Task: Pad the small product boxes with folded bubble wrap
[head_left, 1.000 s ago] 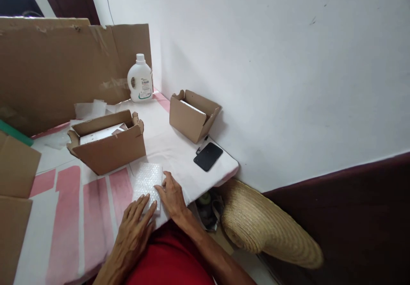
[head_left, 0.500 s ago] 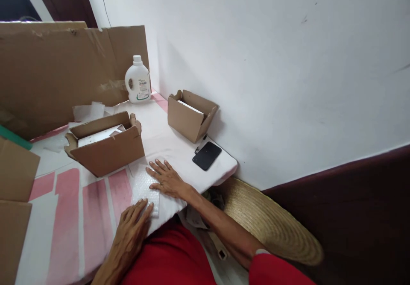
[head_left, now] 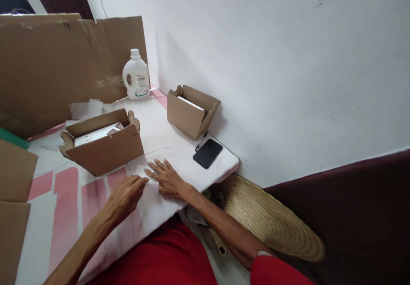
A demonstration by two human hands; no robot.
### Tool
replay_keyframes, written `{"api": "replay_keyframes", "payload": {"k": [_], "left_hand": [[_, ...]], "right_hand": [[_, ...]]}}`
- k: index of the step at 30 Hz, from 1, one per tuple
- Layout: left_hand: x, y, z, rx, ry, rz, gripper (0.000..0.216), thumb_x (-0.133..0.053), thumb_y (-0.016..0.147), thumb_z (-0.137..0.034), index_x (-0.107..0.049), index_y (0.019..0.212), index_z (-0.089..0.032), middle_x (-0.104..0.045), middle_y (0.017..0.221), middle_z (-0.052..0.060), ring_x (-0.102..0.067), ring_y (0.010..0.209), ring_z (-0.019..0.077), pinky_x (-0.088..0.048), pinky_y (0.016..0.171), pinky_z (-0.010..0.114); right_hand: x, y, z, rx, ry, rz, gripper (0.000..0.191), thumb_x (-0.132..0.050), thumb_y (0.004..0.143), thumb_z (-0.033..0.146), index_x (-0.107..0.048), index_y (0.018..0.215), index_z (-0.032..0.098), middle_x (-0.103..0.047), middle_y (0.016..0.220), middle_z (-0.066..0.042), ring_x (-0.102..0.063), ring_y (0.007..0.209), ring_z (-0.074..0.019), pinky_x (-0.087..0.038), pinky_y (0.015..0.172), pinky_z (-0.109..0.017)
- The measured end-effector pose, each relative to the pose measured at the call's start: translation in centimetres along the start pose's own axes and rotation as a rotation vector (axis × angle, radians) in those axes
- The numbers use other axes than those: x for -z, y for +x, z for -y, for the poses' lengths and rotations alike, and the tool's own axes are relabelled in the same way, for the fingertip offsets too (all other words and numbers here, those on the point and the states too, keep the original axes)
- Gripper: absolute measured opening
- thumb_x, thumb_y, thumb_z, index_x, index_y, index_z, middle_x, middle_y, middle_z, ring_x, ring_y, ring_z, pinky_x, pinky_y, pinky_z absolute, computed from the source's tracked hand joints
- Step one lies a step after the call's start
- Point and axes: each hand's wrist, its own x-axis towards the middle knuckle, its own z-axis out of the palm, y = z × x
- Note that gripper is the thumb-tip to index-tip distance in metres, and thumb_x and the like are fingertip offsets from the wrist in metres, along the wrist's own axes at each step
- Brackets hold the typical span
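A small sheet of clear bubble wrap [head_left: 145, 164] lies on the white and pink table cover [head_left: 67, 204], just in front of an open cardboard box [head_left: 107, 153]. My right hand [head_left: 165, 179] rests flat on the wrap's right side with its fingers spread. My left hand [head_left: 126, 193] has its fingers bent and pinches the wrap's near edge, which is brought up against my right fingertips. Most of the wrap is hidden under both hands. The box holds white flat items.
A smaller open box [head_left: 188, 116] leans against the white wall, with a black phone [head_left: 207, 153] and a pen beside it near the table corner. A white bottle [head_left: 135, 76] stands at the back before a large cardboard sheet [head_left: 57, 63]. A straw hat [head_left: 272, 221] lies on the floor.
My left hand moved forward from the table's near edge, carrying the wrap's near edge up to my right hand. My right hand slid onto the wrap and now stays flat.
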Motion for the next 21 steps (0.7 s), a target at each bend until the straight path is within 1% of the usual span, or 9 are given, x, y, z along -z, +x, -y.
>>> {"api": "replay_keyframes", "payload": {"k": [2, 5, 9, 12, 15, 17, 18, 19, 21], "left_hand": [[-0.5, 1.7, 1.2, 0.037, -0.037, 0.023, 0.03, -0.04, 0.102, -0.025, -0.067, 0.115, -0.023, -0.071, 0.096, 0.006, -0.067, 0.086, 0.0178, -0.053, 0.078, 0.03], [-2.3, 3.3, 3.0, 0.078, -0.063, 0.025, 0.029, -0.039, 0.101, -0.023, -0.066, 0.113, -0.02, -0.069, 0.105, 0.008, -0.067, 0.093, 0.0176, -0.053, 0.084, 0.031], [-4.8, 4.1, 4.5, 0.133, -0.039, 0.019, 0.027, -0.043, 0.099, -0.023, -0.067, 0.111, -0.02, -0.069, 0.1, 0.009, -0.066, 0.091, 0.0203, -0.053, 0.084, 0.035], [-5.9, 4.2, 5.2, 0.16, -0.019, 0.011, 0.025, -0.046, 0.098, -0.026, -0.068, 0.109, -0.02, -0.069, 0.096, 0.008, -0.065, 0.091, 0.0217, -0.052, 0.086, 0.038], [-6.3, 4.2, 5.5, 0.167, -0.012, 0.001, 0.024, -0.047, 0.098, -0.027, -0.068, 0.109, -0.021, -0.07, 0.099, 0.008, -0.064, 0.092, 0.0214, -0.052, 0.087, 0.038], [-6.4, 4.1, 5.7, 0.167, -0.004, -0.014, 0.025, -0.047, 0.098, -0.029, -0.067, 0.111, -0.02, -0.07, 0.101, 0.009, -0.064, 0.093, 0.0217, -0.052, 0.088, 0.038], [-6.4, 4.0, 5.7, 0.167, 0.001, -0.024, 0.026, -0.047, 0.098, -0.029, -0.067, 0.113, -0.02, -0.07, 0.102, 0.009, -0.065, 0.094, 0.022, -0.053, 0.088, 0.038], [-6.4, 3.8, 5.6, 0.168, 0.009, -0.036, 0.027, -0.047, 0.098, -0.03, -0.066, 0.115, -0.02, -0.07, 0.103, 0.009, -0.065, 0.095, 0.0221, -0.053, 0.089, 0.038], [-6.3, 3.4, 5.4, 0.176, 0.032, -0.064, 0.03, -0.045, 0.099, -0.028, -0.064, 0.121, -0.02, -0.07, 0.106, 0.009, -0.066, 0.097, 0.0223, -0.053, 0.089, 0.038]], "right_hand": [[-0.1, -0.1, -0.1, 0.009, 0.01, 0.023, 0.061, -0.063, 0.093, 0.023, -0.048, 0.152, 0.025, -0.037, 0.164, -0.011, -0.027, 0.154, -0.0318, -0.019, 0.124, -0.059], [-0.3, -0.4, -0.2, -0.005, 0.043, 0.009, 0.051, -0.06, 0.096, 0.026, -0.055, 0.146, 0.022, -0.038, 0.163, -0.012, -0.026, 0.154, -0.0305, -0.02, 0.125, -0.057], [-0.7, -1.0, -0.4, -0.03, 0.065, -0.056, 0.052, -0.056, 0.097, 0.021, -0.053, 0.148, 0.014, -0.041, 0.161, -0.016, -0.03, 0.153, -0.0304, -0.025, 0.125, -0.053], [-0.5, -1.9, -0.6, -0.108, 0.073, -0.168, 0.053, -0.049, 0.096, 0.014, -0.048, 0.149, 0.007, -0.045, 0.156, -0.021, -0.037, 0.149, -0.0299, -0.035, 0.122, -0.052], [0.4, -2.8, 0.0, -0.205, 0.106, -0.373, 0.053, -0.035, 0.097, 0.006, -0.048, 0.148, 0.006, -0.054, 0.147, -0.022, -0.044, 0.144, -0.0273, -0.042, 0.119, -0.049], [1.0, -3.0, 1.2, -0.191, 0.138, -0.474, 0.051, -0.034, 0.1, 0.009, -0.048, 0.149, 0.008, -0.056, 0.145, -0.02, -0.045, 0.143, -0.0257, -0.041, 0.12, -0.048], [1.0, -3.0, 2.0, -0.153, 0.147, -0.483, 0.049, -0.038, 0.102, 0.015, -0.047, 0.15, 0.01, -0.055, 0.147, -0.018, -0.043, 0.144, -0.0257, -0.039, 0.121, -0.048], [0.9, -2.9, 2.7, -0.114, 0.146, -0.462, 0.05, -0.044, 0.103, 0.022, -0.045, 0.151, 0.01, -0.052, 0.151, -0.018, -0.04, 0.147, -0.0265, -0.037, 0.123, -0.048], [0.1, -2.5, 3.9, -0.071, 0.115, -0.362, 0.061, -0.054, 0.101, 0.036, -0.041, 0.153, 0.007, -0.045, 0.157, -0.021, -0.034, 0.151, -0.03, -0.033, 0.123, -0.051]]}}
